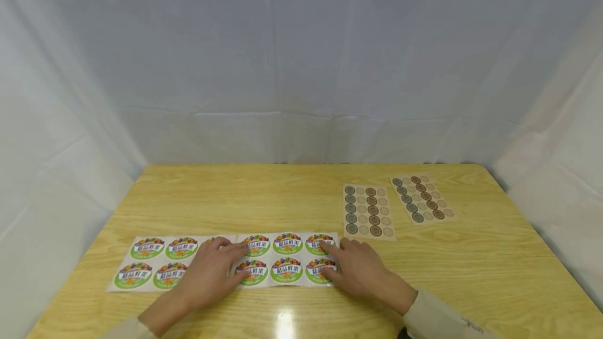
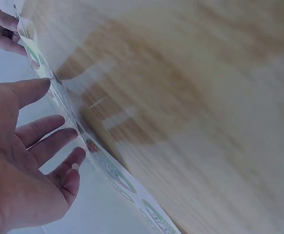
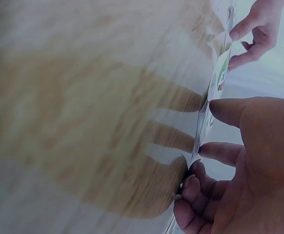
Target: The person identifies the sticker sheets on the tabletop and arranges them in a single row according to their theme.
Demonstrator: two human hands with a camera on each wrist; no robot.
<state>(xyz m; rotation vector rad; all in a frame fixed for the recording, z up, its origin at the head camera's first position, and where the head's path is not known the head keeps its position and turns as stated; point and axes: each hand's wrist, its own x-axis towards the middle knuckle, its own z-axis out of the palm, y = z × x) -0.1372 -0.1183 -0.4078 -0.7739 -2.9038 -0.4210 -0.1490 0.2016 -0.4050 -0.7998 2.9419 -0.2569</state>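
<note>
Two white sheets of round fruit stickers lie side by side near the front of the table, a left sheet (image 1: 147,248) and a right sheet (image 1: 287,258). The stickers are green, white and purple with printed characters. My left hand (image 1: 209,271) rests across the place where the sheets meet, hiding some stickers. Its thumb and a fingertip reach onto the right sheet. At that sheet's right edge, my right hand (image 1: 360,268) touches stickers with thumb and index finger. In the right wrist view, the other fingers of the right hand (image 3: 259,161) are loosely bent against the tabletop.
Two beige sheets of small round stickers lie farther back on the right, one nearly straight (image 1: 368,211) and one tilted (image 1: 422,199). The wooden table (image 1: 235,192) is bordered by a pale cloth (image 1: 282,67) behind and at both sides.
</note>
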